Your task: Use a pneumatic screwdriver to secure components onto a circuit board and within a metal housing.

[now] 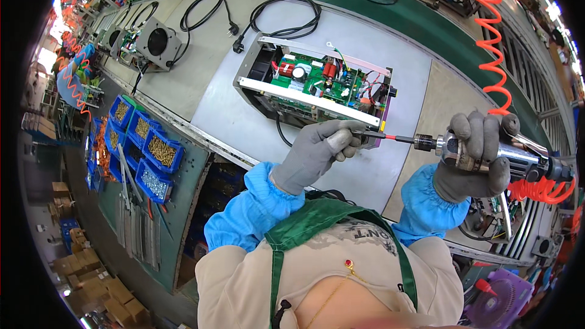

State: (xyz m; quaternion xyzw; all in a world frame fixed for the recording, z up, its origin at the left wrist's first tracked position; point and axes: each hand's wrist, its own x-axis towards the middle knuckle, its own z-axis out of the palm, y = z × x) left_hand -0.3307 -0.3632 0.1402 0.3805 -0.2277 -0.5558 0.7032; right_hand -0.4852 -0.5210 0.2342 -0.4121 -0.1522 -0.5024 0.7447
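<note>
An open metal chassis (256, 88) with a green circuit board (311, 76) inside lies on a grey mat (231, 122). My left hand (317, 149), in a grey glove, is pinched at the chassis's near right corner, around the tip of a screwdriver bit (390, 139). My right hand (478, 158), also gloved, grips a metal pneumatic screwdriver (518, 159) held level, its bit pointing left at that corner. An orange coiled air hose (496, 55) runs from the tool upward.
Blue bins (152, 155) of brass and silver screws sit at my left, with metal strips below them. Black power cords (286, 21) and a second unit with a fan (157, 41) lie farther along the conveyor. A purple fan (496, 301) stands at lower right.
</note>
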